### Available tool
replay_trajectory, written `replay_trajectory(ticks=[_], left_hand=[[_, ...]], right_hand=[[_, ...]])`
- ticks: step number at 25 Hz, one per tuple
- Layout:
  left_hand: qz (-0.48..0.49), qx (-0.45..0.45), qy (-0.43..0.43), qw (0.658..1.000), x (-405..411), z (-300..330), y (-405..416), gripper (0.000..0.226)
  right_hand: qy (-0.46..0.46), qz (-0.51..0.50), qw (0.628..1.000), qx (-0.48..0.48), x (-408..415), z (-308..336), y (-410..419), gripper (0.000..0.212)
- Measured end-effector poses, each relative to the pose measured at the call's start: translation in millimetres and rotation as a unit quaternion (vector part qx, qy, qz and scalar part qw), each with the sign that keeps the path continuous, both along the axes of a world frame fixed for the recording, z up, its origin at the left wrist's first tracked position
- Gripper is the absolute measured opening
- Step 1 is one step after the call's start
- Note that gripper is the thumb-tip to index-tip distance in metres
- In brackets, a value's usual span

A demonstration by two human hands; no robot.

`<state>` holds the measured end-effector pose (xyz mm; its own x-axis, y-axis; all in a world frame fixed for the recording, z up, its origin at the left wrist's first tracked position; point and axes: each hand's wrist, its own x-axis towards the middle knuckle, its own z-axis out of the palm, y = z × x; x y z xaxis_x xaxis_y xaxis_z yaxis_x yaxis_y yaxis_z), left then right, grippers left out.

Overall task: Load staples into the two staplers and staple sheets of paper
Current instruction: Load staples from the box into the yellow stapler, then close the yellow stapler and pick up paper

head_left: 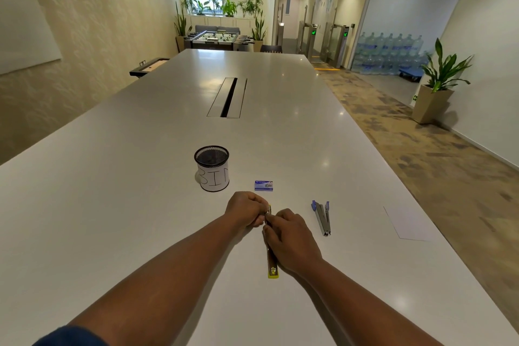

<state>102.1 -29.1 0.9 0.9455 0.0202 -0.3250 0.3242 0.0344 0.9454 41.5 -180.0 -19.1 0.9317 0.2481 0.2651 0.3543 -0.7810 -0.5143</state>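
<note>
A yellow stapler (271,262) lies opened out flat on the white table (140,205), pointing away from me. My left hand (245,208) pinches its far end, and my right hand (292,239) rests on its middle, fingers closed around it. A blue stapler (322,217) lies open in a V to the right, untouched. A small blue staple box (263,185) sits just beyond my hands. A white sheet of paper (407,223) lies near the table's right edge. Whether staples sit in the yellow stapler is hidden by my fingers.
A black mesh cup (212,168) with a paper label reading "BIN" stands beyond and to the left of my hands. A cable slot (228,97) is set in the table's middle. The table's right edge drops to carpeted floor with a potted plant (438,84).
</note>
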Motion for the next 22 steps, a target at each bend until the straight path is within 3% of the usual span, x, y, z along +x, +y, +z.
replay_trajectory(ticks=[8, 12, 15, 17, 22], left_hand=[[0.014, -0.01, -0.038, 0.999, -5.9, -8.9, 1.5, 0.018], [0.011, -0.02, -0.078, 0.997, -14.4, -17.4, 4.4, 0.014], [-0.013, 0.023, -0.107, 0.994, -24.0, -19.8, 0.6, 0.038], [-0.046, 0.001, -0.116, 0.992, -29.9, -19.7, -4.3, 0.045], [-0.016, -0.075, -0.085, 0.993, -31.4, -12.8, -3.1, 0.015]], right_hand=[[0.026, -0.021, 0.999, -0.002, -5.8, 5.9, 2.1, 0.047], [0.066, -0.045, 0.996, 0.041, -1.2, 7.3, 0.2, 0.068], [0.079, -0.035, 0.988, 0.131, -1.9, 3.6, -5.3, 0.075], [0.07, -0.02, 0.978, 0.194, -3.5, 1.5, -8.2, 0.07], [0.047, 0.008, 0.983, 0.18, -8.9, -1.2, -8.7, 0.062]])
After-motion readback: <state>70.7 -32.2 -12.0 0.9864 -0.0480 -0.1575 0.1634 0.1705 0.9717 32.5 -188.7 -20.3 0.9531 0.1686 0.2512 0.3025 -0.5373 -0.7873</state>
